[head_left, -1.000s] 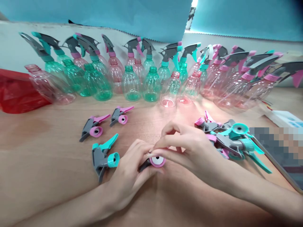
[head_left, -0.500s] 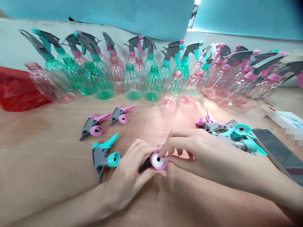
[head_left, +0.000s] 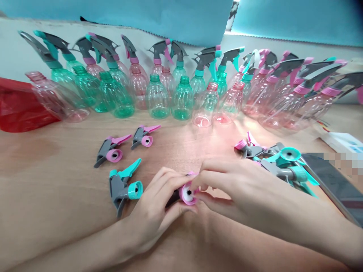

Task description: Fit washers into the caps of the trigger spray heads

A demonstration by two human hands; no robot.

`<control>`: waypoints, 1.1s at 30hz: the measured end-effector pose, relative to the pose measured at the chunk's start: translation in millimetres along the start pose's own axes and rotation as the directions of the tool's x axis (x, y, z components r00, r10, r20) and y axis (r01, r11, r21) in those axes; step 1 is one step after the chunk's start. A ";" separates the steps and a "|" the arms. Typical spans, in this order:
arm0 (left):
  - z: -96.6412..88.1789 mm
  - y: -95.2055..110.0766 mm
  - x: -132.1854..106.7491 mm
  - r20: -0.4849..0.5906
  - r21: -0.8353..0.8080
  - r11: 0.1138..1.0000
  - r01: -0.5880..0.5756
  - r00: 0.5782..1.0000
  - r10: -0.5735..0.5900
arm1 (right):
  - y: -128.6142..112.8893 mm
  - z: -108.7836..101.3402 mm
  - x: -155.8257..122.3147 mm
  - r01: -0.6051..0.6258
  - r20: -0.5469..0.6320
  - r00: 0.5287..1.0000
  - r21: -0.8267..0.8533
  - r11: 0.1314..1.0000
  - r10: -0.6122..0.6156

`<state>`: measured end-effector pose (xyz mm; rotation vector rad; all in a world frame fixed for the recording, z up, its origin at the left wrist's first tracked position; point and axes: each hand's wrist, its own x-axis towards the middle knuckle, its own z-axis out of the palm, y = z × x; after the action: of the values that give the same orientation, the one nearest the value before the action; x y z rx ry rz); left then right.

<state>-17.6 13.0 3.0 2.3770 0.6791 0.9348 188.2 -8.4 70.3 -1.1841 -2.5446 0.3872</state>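
Head view. Left hand (head_left: 157,211) fingers closed around a spray head with pink collar (head_left: 185,193), gripping its grey body low at centre, just above the wooden tabletop (head_left: 56,211). Right hand (head_left: 241,185) fingers pinch the rim of the same collar from the right; collar opening faces the camera, white inside with a dark hole.

Loose spray heads on tabletop, left of hands: 3 counted. Two grey with pink trigger and collar (head_left: 109,151) (head_left: 143,136), one grey with teal trigger and collar (head_left: 123,186). Right of hands: heap of spray heads (head_left: 279,164), pink and teal mixed, overlapping; count cannot be told.

Back row: clear bottles, green-tinted (head_left: 157,98) and pink-tinted (head_left: 202,107), standing in a crowded arc. Some carry spray heads, several in front are open-necked. All look empty. Exact count not possible; rows overlap. One pink bottle (head_left: 56,96) lies tilted at far left.

Red plastic bag (head_left: 19,107) at left edge; contents not visible. Dark flat phone-like slab (head_left: 331,181) at right. White box (head_left: 343,141) at right edge; printing too small to read.
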 end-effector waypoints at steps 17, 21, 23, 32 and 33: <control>-2.3 1.6 1.9 0.002 0.005 1.000 0.010 1.000 -0.010 | -1.1 12.5 2.6 -0.023 -0.069 0.997 0.076 0.997 0.029; -1.5 2.7 3.1 0.008 0.008 0.999 -0.033 0.999 0.033 | -1.9 -0.8 -1.3 -0.084 0.088 0.993 0.087 0.993 0.076; -1.0 2.5 2.8 0.014 0.012 0.999 -0.044 0.999 0.044 | -2.9 -0.6 -1.6 -0.079 0.080 0.994 0.085 0.993 0.072; -6.4 1.8 5.2 -0.034 0.050 0.998 0.027 0.999 -0.025 | -4.1 16.6 1.1 0.015 -0.184 0.983 -0.013 1.000 -0.017; -6.7 2.6 6.4 -0.042 0.059 0.997 0.043 0.998 -0.041 | -4.9 14.6 0.6 -0.014 -0.188 0.982 -0.045 0.999 0.005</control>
<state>-17.6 16.7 11.9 2.3918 0.7801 0.9605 178.8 -12.6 58.9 -1.1891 -2.3980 0.2080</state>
